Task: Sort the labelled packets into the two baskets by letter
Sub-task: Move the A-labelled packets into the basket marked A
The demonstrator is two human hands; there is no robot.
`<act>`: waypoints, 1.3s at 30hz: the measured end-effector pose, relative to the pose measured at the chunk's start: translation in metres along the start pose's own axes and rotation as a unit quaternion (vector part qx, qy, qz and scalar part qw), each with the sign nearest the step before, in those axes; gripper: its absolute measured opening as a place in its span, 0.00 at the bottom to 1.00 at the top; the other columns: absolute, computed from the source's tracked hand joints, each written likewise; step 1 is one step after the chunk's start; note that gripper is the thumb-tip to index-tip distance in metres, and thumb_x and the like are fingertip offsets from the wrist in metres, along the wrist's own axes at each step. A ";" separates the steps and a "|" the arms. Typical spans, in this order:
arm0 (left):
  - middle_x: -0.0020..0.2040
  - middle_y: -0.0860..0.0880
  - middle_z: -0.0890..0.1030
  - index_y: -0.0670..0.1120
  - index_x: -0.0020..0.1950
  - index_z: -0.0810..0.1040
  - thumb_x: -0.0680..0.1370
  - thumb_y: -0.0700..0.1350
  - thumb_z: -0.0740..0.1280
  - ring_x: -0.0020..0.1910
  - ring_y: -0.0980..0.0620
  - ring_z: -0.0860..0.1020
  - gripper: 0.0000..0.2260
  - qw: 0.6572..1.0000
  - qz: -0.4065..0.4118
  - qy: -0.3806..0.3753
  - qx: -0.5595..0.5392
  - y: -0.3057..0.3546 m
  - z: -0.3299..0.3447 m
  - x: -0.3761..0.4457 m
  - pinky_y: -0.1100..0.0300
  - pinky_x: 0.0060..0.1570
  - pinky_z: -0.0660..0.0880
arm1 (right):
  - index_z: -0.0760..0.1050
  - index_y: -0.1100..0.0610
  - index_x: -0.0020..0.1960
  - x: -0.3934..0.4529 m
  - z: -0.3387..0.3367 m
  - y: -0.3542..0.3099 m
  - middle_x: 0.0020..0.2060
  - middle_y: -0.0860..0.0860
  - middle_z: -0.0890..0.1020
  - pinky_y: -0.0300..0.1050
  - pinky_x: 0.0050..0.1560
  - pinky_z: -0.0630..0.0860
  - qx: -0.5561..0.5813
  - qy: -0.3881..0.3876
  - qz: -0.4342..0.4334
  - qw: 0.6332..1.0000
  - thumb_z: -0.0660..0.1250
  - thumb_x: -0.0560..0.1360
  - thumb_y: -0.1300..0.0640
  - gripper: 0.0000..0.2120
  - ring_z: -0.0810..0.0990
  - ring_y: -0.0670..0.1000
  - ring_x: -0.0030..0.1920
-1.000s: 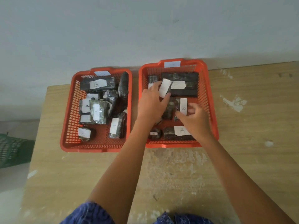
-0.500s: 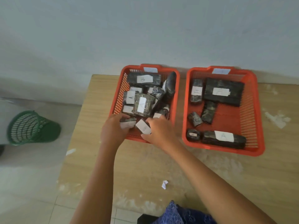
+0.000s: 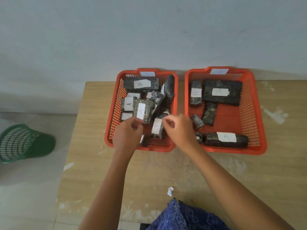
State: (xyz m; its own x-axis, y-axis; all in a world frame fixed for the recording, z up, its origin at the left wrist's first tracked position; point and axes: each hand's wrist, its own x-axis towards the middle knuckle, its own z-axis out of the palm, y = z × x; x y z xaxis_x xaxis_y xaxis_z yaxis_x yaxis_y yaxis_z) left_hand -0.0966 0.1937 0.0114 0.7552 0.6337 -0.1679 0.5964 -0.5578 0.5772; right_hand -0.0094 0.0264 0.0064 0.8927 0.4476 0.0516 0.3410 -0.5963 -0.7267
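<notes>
Two orange baskets stand side by side on the wooden table (image 3: pixel 146 171). The left basket (image 3: pixel 157 148) holds several dark packets with white labels, among them a B packet (image 3: pixel 141 84), two A packets (image 3: pixel 129 103) (image 3: pixel 141 112) and a packet with an unclear label (image 3: pixel 157 128). In the right basket (image 3: pixel 232 151) lie A-labelled packets (image 3: pixel 226 137) (image 3: pixel 219 92) and some small dark ones. My left hand (image 3: pixel 127 135) and my right hand (image 3: pixel 180 130) hover over the left basket's front part. Both have loosely curled fingers, and I see nothing held in either.
A green wastebasket (image 3: pixel 21 143) lies on the floor to the left of the table. A white paper scrap (image 3: pixel 170 191) rests on the table near me. The wall runs right behind both baskets. Blue fabric (image 3: pixel 182 216) shows at the bottom edge.
Both hands carried labelled packets from the right basket over to the left basket and let them go there. My view swung left, then partly back.
</notes>
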 end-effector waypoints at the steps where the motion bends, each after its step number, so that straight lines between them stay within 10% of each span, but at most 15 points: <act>1: 0.40 0.60 0.84 0.56 0.49 0.84 0.78 0.45 0.70 0.37 0.60 0.80 0.05 0.999 -0.008 0.005 -0.044 0.010 0.003 0.000 0.62 0.34 0.71 | 0.85 0.57 0.46 0.004 -0.016 0.012 0.35 0.47 0.85 0.35 0.42 0.73 0.013 0.047 0.027 0.998 0.71 0.75 0.60 0.04 0.79 0.45 0.33; 7: 0.43 0.59 0.84 0.57 0.48 0.83 0.79 0.46 0.71 0.31 0.60 0.76 0.05 0.989 0.042 -0.055 -0.132 0.066 0.049 0.003 0.64 0.33 0.70 | 0.84 0.60 0.46 0.017 -0.088 0.111 0.38 0.53 0.86 0.40 0.42 0.74 -0.001 0.142 0.224 0.964 0.70 0.75 0.61 0.05 0.83 0.51 0.39; 15: 0.43 0.58 0.76 0.58 0.50 0.83 0.74 0.44 0.72 0.43 0.52 0.70 0.09 0.985 0.165 -0.049 0.033 0.100 0.130 -0.021 0.54 0.41 0.71 | 0.75 0.62 0.63 0.031 -0.067 0.165 0.55 0.57 0.83 0.47 0.47 0.76 0.117 0.022 0.436 0.892 0.75 0.73 0.50 0.24 0.81 0.56 0.51; 29: 0.42 0.55 0.73 0.54 0.45 0.80 0.75 0.45 0.72 0.44 0.49 0.69 0.04 0.985 0.167 0.026 0.047 0.092 0.147 -0.029 0.49 0.42 0.72 | 0.78 0.59 0.56 0.029 -0.054 0.160 0.49 0.52 0.83 0.45 0.48 0.78 0.151 0.094 0.411 0.894 0.80 0.69 0.56 0.19 0.82 0.54 0.50; 39: 0.42 0.59 0.74 0.57 0.56 0.81 0.77 0.53 0.67 0.45 0.51 0.71 0.08 0.983 0.182 0.008 0.003 0.095 0.140 -0.028 0.47 0.45 0.75 | 0.83 0.56 0.47 0.006 -0.085 0.135 0.44 0.45 0.84 0.25 0.43 0.72 0.190 0.122 0.275 0.934 0.77 0.69 0.65 0.09 0.81 0.42 0.47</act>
State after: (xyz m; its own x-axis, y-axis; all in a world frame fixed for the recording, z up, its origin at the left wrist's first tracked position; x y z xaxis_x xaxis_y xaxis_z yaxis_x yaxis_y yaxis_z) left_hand -0.0230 0.0478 -0.0413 0.9148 0.3993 0.0612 0.2887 -0.7522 0.5924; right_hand 0.0669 -0.1086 -0.0328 0.9587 -0.0505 -0.2800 -0.2770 -0.3907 -0.8779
